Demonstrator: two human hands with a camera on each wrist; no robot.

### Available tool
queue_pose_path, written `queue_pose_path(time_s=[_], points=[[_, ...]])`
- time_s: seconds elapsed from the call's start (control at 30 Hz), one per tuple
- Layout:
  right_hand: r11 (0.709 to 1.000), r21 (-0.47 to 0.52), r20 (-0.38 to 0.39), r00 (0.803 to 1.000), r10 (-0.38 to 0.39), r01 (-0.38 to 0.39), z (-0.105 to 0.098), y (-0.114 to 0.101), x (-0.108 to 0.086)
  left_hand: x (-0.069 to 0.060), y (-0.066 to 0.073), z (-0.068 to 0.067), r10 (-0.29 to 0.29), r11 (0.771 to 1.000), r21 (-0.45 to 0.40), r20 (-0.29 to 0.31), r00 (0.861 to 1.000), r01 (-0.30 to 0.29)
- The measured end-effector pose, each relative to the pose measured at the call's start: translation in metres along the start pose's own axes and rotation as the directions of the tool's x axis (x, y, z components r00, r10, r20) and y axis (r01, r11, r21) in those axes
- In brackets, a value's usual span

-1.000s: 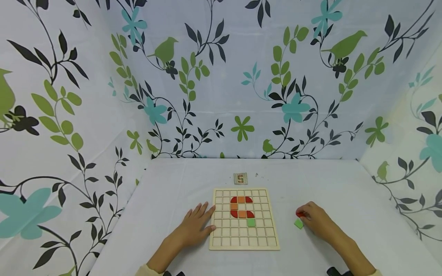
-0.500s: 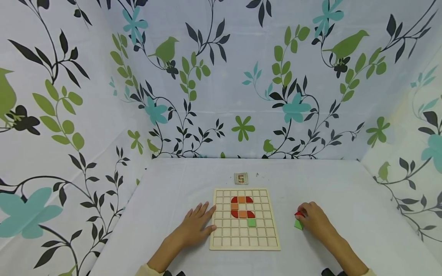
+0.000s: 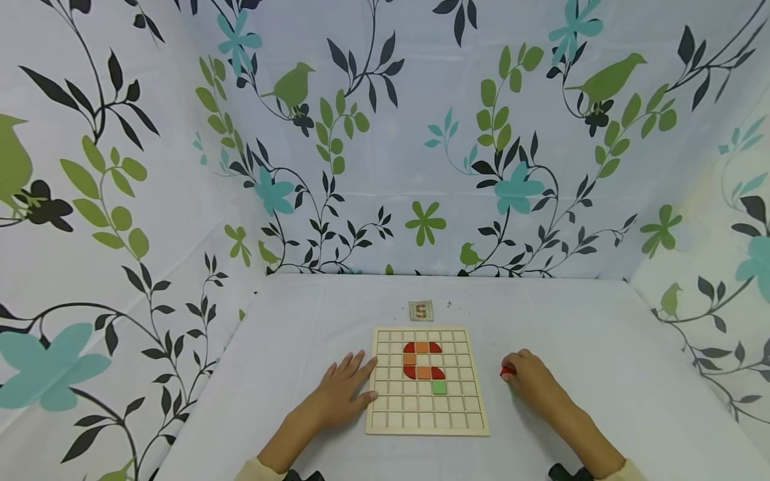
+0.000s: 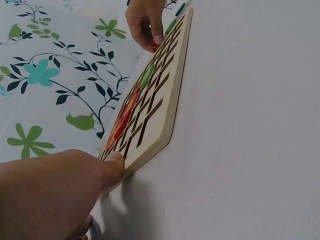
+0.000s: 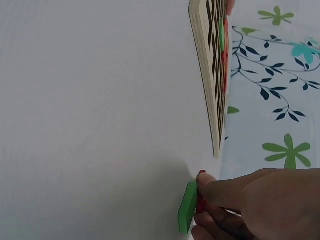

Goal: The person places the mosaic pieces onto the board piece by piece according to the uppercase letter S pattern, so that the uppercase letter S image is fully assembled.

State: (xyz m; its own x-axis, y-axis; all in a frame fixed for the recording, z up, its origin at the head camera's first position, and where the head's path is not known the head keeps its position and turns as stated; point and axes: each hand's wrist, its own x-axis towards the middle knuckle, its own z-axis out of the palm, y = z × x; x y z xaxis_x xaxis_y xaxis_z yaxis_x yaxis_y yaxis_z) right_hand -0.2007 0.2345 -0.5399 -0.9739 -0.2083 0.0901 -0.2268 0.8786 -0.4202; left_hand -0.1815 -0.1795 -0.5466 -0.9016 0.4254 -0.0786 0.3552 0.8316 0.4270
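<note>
My left hand [image 3: 344, 394] rests on the left edge of the wooden grid board [image 3: 391, 421], fingers spread, and its thumb [image 4: 114, 159] lies on the board's rim in the left wrist view. Inlaid in the board are red and orange tiles [image 3: 423, 347] in a curved shape, with one green tile [image 3: 440, 387] below them. Right of the board, my right hand [image 3: 534, 381] pinches a small red tile [image 3: 506, 370] between thumb and fingers. Another green tile [image 5: 187, 207] is beside that thumb in the right wrist view; whether it touches the table I cannot tell.
A small patterned card [image 3: 421, 310] lies behind the board, with tiny dark specks [image 3: 450, 304] to its right. White cloth [image 3: 301, 321] covers the table. Printed fabric with leaves and birds [image 3: 361, 167] hangs behind and at both sides.
My right hand has moved left toward the board with the red tile. The green tile below it, visible earlier, is now almost hidden in the head view. The left hand stays put.
</note>
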Motion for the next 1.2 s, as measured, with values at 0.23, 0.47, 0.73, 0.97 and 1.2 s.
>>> queue_pose_path(time_s=[0.23, 0.47, 0.73, 0.97, 1.2], points=[[0.997, 0.012, 0.018, 0.997, -0.080, 0.080, 0.002, -0.039, -0.002, 0.000, 0.002, -0.001, 0.003, 1.000, 0.002, -0.001, 1.000, -0.003], [0.938, -0.023, 0.048, 0.938, -0.343, 0.345, 0.013, -0.070, -0.012, 0.000, 0.003, -0.001, -0.004, 1.000, -0.003, -0.003, 1.000, 0.004], [0.881, 0.005, 0.064, 0.879, -0.473, 0.474, 0.027, -0.086, -0.016, -0.001, 0.003, -0.002, -0.010, 1.000, 0.002, -0.001, 1.000, 0.010], [0.841, 0.034, 0.061, 0.839, -0.541, 0.540, 0.030, -0.087, -0.014, -0.001, 0.001, -0.001, -0.004, 1.000, -0.002, -0.003, 1.000, 0.004], [0.862, 0.054, 0.104, 0.856, -0.507, 0.504, 0.027, -0.087, -0.014, 0.000, 0.001, 0.000, -0.004, 1.000, -0.007, -0.002, 1.000, 0.004]])
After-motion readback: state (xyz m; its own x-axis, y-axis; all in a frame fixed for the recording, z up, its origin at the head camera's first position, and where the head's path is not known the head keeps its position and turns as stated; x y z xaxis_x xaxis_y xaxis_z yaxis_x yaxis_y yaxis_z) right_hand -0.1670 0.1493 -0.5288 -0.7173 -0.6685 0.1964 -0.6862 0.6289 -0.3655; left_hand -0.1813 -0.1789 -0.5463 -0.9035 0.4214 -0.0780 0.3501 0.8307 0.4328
